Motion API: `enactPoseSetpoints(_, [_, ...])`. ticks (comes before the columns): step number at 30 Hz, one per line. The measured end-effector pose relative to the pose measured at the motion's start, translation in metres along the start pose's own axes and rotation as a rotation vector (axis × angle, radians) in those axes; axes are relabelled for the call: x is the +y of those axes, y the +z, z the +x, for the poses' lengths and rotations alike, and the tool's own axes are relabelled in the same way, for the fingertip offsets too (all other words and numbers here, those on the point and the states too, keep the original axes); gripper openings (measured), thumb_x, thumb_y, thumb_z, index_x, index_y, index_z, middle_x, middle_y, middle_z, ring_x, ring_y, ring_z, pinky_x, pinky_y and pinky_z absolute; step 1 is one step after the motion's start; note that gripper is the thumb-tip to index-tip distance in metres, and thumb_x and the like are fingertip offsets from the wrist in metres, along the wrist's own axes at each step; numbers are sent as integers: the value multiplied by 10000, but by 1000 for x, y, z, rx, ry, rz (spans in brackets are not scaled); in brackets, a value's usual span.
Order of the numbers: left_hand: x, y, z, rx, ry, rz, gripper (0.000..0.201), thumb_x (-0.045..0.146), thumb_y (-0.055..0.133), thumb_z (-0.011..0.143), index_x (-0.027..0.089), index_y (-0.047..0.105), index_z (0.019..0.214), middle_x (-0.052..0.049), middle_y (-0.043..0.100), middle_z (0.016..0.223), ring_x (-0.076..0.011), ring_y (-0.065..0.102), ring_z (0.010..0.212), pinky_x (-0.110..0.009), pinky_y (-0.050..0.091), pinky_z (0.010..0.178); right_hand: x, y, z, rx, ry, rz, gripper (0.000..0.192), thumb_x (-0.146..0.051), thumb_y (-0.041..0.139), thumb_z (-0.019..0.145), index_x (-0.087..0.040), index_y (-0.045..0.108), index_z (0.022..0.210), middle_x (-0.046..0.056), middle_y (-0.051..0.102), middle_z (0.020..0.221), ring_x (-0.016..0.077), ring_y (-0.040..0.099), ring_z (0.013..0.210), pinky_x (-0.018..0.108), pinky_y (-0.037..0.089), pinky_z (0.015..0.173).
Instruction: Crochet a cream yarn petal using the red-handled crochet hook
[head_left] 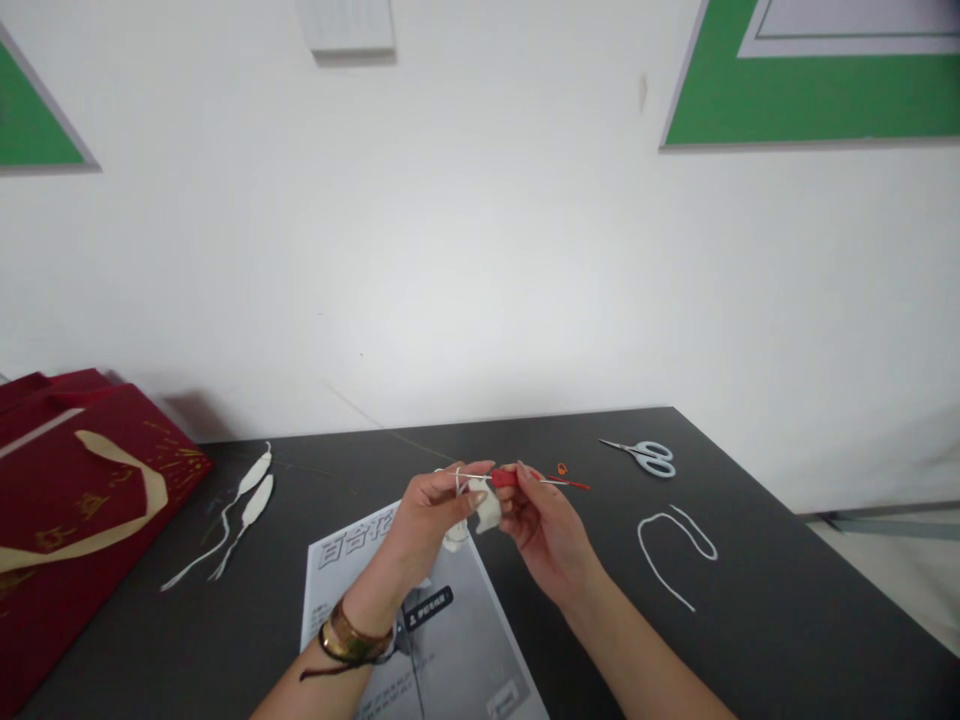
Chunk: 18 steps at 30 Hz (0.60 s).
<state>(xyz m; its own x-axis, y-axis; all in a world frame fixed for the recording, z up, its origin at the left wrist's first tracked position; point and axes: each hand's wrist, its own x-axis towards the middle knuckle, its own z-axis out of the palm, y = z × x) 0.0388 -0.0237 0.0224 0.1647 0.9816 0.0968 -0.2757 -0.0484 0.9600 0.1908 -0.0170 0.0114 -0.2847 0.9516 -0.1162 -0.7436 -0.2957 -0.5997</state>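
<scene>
My left hand (431, 515) pinches a small white crocheted piece (487, 508), with white yarn wrapped over its fingers. My right hand (544, 530) holds a crochet hook by its red handle (504, 478); the thin metal tip points left into the white piece, and the red end sticks out to the right. Both hands meet above a printed instruction sheet (450, 620) lying on the dark table (787, 610). A gold bangle and dark cord sit on my left wrist.
Two finished white crocheted petals with tails (251, 495) lie at the left. A red gift bag (67, 500) lies at the far left. Small scissors (649, 456) and a tiny orange marker ring (562, 469) are at the back right. A loose yarn strand (675, 545) curls at the right.
</scene>
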Motion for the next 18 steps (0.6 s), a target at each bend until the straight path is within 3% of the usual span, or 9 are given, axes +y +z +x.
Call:
enactPoseSetpoints(4, [5,-6,-5,-147,-176,-310,386,200,737,688,175,707,1072,-118,707,944,-204,607,819,-360,415,819,-1,2,-1,18,-39,-21,197,-313,738,732,-144,685,817,-2,688,666,76,571,518,153,460,421])
enactPoseSetpoints(7, [9,-16,-10,-225,-176,-375,345,269,766,628,179,747,961,-109,692,922,-210,589,823,-349,417,794,-2,4,-2,-58,-1,15,181,-313,737,729,-142,686,758,-9,675,631,73,568,513,171,462,475])
enactPoseSetpoints(10, [16,-22,-14,-275,-173,-280,181,342,766,623,227,766,763,-48,661,811,-172,566,753,-308,414,732,-1,8,-8,-156,66,74,161,-291,712,749,-134,682,725,-24,634,558,73,563,506,197,501,545])
enactPoseSetpoints(12, [25,-24,-17,-333,-212,-178,153,337,768,634,191,750,674,-34,625,695,-143,538,665,-274,396,658,0,9,-14,-186,106,111,147,-269,695,762,-131,679,714,-27,629,552,69,558,506,206,519,571])
enactPoseSetpoints(15, [43,-26,-23,-457,-312,38,181,273,787,628,103,726,641,-45,608,601,-114,486,549,-245,340,552,1,9,-24,-182,134,156,126,-249,690,763,-134,676,713,-30,629,540,74,561,501,211,530,554])
enactPoseSetpoints(18, [59,-28,-29,-516,-369,217,184,251,783,637,93,690,618,-18,579,559,-102,449,507,-232,298,506,0,5,-36,-154,151,180,114,-235,698,758,-132,670,718,-34,633,539,76,572,491,199,522,517])
